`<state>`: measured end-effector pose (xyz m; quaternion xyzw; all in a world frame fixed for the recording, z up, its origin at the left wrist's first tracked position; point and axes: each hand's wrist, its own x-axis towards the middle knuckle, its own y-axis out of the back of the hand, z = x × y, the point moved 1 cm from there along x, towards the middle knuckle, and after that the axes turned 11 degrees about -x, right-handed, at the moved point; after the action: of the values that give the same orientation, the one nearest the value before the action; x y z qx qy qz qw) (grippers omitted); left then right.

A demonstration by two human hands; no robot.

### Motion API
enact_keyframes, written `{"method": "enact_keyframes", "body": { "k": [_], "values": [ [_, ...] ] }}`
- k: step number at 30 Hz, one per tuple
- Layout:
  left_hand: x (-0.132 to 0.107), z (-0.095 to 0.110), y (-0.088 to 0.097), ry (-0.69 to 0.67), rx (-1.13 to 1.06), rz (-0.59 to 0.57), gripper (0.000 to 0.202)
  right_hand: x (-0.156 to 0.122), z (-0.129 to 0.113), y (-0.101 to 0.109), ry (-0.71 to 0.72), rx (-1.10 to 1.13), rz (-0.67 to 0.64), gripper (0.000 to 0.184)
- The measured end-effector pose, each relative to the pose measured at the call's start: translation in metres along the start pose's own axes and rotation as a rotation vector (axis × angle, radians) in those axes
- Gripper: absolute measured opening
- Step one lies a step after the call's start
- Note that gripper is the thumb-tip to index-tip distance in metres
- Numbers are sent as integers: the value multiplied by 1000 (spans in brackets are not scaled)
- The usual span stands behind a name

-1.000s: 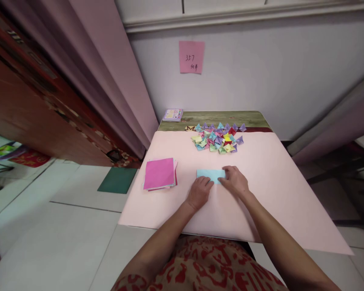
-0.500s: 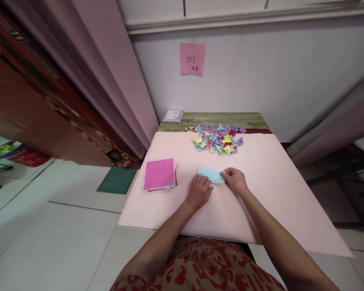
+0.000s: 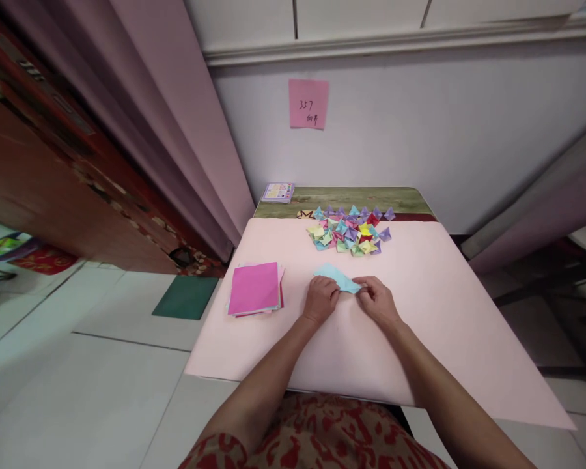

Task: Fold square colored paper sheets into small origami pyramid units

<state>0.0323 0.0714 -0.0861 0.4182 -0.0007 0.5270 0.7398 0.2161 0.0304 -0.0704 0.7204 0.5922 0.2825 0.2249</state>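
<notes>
A light-blue sheet of folding paper (image 3: 338, 276), partly folded, lies on the pink-covered table between my hands. My left hand (image 3: 322, 298) grips its lower left edge, fingers curled over the paper. At the right end, my right hand (image 3: 377, 298) pinches the narrowing corner between thumb and fingers. Beyond the hands, a heap of small folded paper pieces (image 3: 352, 232) in many colours sits on the table. To the left lies a stack of square paper (image 3: 254, 288) with a magenta sheet on top.
The pink table cover (image 3: 449, 312) reaches toward the wall, with the green wood-patterned tabletop (image 3: 351, 195) showing behind it. A small stack of cards or booklets (image 3: 278, 191) sits at the back left corner. A pink note (image 3: 308, 104) hangs on the wall.
The blue paper was a flat strip; its right end now narrows to a slanted point. My right hand has shifted its hold at that end, and my left fingers have curled in more.
</notes>
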Motion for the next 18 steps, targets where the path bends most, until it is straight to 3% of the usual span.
{"method": "enact_keyframes", "body": {
  "k": [3,6,8,18],
  "values": [
    [1,-1,0,44,-58,14,10,-2,3,6,123,-36,-19,46],
    [2,-2,-1,69,-88,22,9,-1,4,2,146,-101,-58,31],
    [2,-4,-1,75,-99,31,9,2,5,-2,104,-175,-39,18],
    [4,-5,1,158,-110,131,6,11,-6,-15,-131,-330,70,27]
  ]
}}
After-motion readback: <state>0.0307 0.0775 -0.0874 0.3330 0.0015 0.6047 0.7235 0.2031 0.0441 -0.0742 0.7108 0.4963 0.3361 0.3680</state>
